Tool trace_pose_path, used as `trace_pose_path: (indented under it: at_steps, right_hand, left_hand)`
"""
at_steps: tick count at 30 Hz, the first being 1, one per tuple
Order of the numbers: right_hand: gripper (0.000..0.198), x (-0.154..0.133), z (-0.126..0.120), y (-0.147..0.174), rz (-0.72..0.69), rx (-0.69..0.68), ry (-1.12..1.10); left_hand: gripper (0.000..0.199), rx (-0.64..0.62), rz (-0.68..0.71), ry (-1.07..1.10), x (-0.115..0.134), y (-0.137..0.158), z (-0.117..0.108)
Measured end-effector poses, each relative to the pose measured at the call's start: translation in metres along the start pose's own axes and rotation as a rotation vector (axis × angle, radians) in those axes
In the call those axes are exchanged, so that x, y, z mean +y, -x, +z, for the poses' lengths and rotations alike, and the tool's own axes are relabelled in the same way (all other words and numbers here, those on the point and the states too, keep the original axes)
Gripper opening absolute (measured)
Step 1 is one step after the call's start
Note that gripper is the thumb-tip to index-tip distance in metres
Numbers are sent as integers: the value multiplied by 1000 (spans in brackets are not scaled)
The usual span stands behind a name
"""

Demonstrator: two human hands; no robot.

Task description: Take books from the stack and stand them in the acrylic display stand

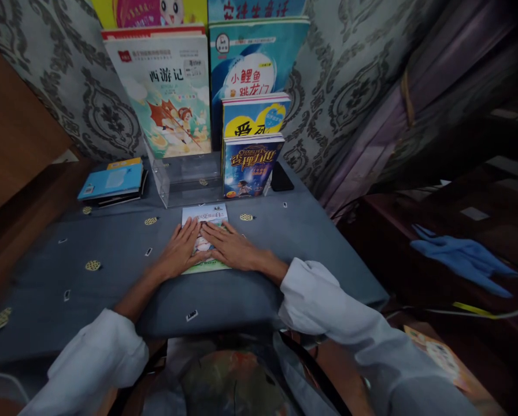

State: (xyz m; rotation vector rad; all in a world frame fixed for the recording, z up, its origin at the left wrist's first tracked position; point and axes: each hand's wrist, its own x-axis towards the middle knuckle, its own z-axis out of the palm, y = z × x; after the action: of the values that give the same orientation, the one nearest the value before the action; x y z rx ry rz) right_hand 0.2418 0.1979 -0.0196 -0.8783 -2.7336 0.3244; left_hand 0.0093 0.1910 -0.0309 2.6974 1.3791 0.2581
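Note:
A small book (207, 211) with a pale blue and green illustrated cover lies shut on the grey tablecloth in front of me. Flat on its left part rests my left hand (181, 247), fingers stretched out toward the top edge. My right hand (229, 245) lies across the right part, its fingers pointing up and to the left. Both palms press on the cover, and the fingertips nearly meet in the middle. The hands hide much of the cover picture. Just beyond the book stands a clear acrylic book stand (189, 196).
Upright in the stand are a white-covered book (172, 98), a dark blue book (250, 167) and several others. A blue book (111, 180) tops a small pile at left. Behind the stand's right side lies a black phone (281, 178). A blue cloth (462, 257) is at far right.

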Motion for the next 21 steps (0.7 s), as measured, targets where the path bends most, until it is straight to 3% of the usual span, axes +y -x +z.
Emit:
trace_pose_path:
  at_steps: [9,15,21]
  right_hand:
    - [72,-8,-2,41,165,43,-9]
    - [66,-13,0,59,140,37,-1]
    - [63,-14,2,61,133,73,-6]
  left_hand:
    - [89,-45,-38,-4,3,-1,-4]
    - [87,-58,-14,-25,7,1,-9]
    - [86,-80,110,-83,28,17,-16]
